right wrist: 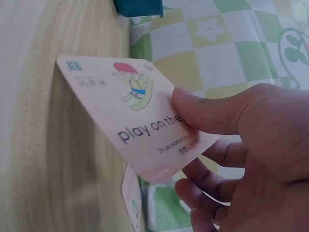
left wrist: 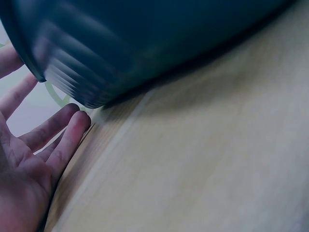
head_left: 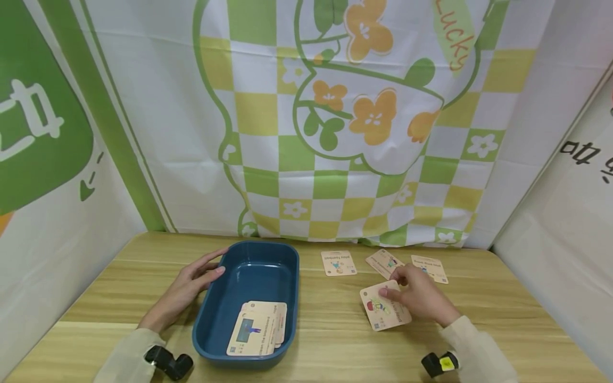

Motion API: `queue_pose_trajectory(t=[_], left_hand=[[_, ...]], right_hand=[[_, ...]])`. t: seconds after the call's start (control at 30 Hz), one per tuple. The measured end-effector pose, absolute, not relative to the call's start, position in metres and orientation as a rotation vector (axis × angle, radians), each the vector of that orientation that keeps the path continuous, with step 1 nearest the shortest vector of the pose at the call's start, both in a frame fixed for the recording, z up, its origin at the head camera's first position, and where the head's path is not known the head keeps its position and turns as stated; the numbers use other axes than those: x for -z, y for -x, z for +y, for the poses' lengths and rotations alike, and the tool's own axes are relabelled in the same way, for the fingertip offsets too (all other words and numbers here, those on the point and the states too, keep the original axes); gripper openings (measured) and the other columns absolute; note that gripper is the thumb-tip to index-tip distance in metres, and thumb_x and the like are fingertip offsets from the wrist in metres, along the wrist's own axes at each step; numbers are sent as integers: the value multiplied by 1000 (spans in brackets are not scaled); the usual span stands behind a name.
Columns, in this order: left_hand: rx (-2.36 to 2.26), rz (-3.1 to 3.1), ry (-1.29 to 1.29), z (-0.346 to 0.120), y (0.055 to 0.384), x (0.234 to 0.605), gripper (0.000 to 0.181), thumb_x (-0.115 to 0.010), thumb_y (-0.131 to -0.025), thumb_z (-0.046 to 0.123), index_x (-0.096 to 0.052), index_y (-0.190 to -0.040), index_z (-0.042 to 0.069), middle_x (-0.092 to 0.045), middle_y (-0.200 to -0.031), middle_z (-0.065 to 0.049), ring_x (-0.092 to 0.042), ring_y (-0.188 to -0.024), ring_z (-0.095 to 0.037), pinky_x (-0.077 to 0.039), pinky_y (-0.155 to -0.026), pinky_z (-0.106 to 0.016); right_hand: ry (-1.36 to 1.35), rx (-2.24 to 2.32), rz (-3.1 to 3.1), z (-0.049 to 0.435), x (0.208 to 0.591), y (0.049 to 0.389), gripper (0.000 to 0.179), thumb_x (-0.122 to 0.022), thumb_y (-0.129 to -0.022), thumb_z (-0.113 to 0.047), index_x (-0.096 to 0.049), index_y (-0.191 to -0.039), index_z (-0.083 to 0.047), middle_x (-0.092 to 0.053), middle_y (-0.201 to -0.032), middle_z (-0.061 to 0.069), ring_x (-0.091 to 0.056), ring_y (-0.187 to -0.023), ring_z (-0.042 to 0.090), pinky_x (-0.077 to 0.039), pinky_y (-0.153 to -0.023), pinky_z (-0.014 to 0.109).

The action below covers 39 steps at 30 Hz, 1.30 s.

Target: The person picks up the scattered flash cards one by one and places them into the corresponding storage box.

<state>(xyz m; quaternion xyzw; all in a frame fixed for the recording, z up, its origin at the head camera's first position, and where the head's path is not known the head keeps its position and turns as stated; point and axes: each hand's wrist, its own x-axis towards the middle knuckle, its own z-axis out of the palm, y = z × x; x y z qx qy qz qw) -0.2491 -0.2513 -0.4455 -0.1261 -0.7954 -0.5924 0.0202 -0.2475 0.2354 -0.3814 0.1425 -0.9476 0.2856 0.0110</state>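
Note:
My right hand [head_left: 421, 295] pinches a picture card [head_left: 375, 314] by its edge, thumb on top and fingers beneath. In the right wrist view this card [right wrist: 116, 104] tilts over the wooden table, printed with a child in a red cap and the words "play on the". On the left, a deep blue plastic bin [head_left: 250, 255] stands on the table, with my left hand [head_left: 184, 287] at its left rim. Its fingers [left wrist: 67, 133] are extended along the outside of the bin in the left wrist view. A few overlapping cards [head_left: 251, 340] lie in the bin's near end.
A "play football" card [head_left: 339, 263] lies flat right of the bin. Two more, a tilted card [head_left: 380, 261] and a card [head_left: 435, 268] partly behind my right hand, lie farther right. A patterned cloth [head_left: 297, 186] hangs along the table's back edge.

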Motion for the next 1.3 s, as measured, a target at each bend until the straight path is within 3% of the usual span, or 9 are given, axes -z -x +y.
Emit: queue_pose_trajectory(t=[0.47,0.73,1.03,1.3], left_hand=[[1838,-2474,373,-255,249,447,54,-55,-106,27,-41,-156,11,-48,-146,-26,-48,-130,-40,-43,-102,-60],[1849,-2469,364,-256,248,447,54,-55,-106,27,-40,-156,11,-49,-145,-26,-50,-128,-38,-44,-102,-58],[1861,-2467,353,-255,248,449,55,-56,-106,27,-41,-156,12,-49,-146,-25,-49,-130,-40,-43,-102,-59],[1856,-2461,372,-252,251,448,54,-57,-106,27,-42,-156,12,-48,-147,-25,-47,-131,-42,-45,-100,-57]], right_hand=[[-660,-834,-2956,235,364,242,10,-71,-96,-19,-73,-87,-19,-65,-100,0,-56,-93,20,-48,-80,45],[-673,-873,-2861,228,360,238,7,-72,-96,-22,-76,-93,-16,-66,-99,-1,-57,-94,21,-48,-83,49],[-624,-1046,-2672,205,365,235,5,-75,-93,-16,-75,-89,-15,-69,-97,-2,-59,-90,18,-48,-82,44],[-634,-1186,-2545,179,369,233,5,-74,-95,-19,-76,-94,-15,-67,-100,-1,-57,-92,17,-44,-79,40]])
